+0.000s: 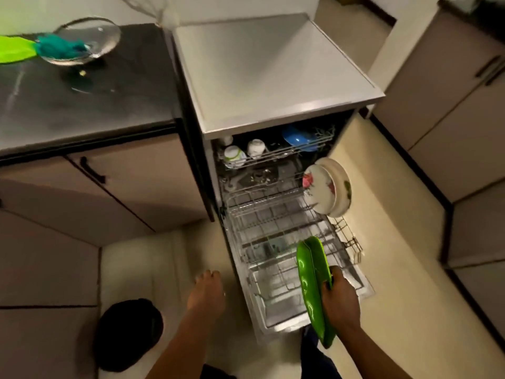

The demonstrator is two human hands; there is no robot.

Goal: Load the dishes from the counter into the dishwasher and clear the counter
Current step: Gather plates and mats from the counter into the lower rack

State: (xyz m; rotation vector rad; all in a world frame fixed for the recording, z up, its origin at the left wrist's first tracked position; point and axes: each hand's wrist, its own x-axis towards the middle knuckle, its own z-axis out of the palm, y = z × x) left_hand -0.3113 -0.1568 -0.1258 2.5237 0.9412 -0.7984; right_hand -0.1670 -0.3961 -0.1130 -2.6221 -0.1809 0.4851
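Kitchen corner, pale tiled floor [382, 214], beige cabinets [451, 119] on both sides. Dark table [82, 105] far up and left of the left hand [206, 292]; a white-topped dishwasher [273, 77] stands just beside the table, directly ahead of both hands. On the table, at its far left end: a clear glass lid [87, 41] tilted on its rim, a teal cloth [58, 47] lying against it, and a bright green item [15, 50] cut off by the frame edge, touching the cloth. Right hand [340, 296] grips a green plate [314, 285], fingers curled round its right edge; plate glossy, bright green, held on edge, nearly upright, over the near right part of the lower rack [273, 242]. Cannot tell whether the plate touches the rack wires. Left hand empty, fingers loosely curled and relaxed, hanging over the floor left of the rack. Lower rack is pulled out toward the hands; at its far right side, beyond the right hand, two white plates with a red and green floral print [325, 190] stand on edge, one against the other. Upper rack [273, 151], farther off inside the dishwasher, holds two white cups [246, 151] at left and a blue dish [299, 138] at right. Dark round object [128, 332] on the floor near and left of the left forearm; blurred, not identifiable.
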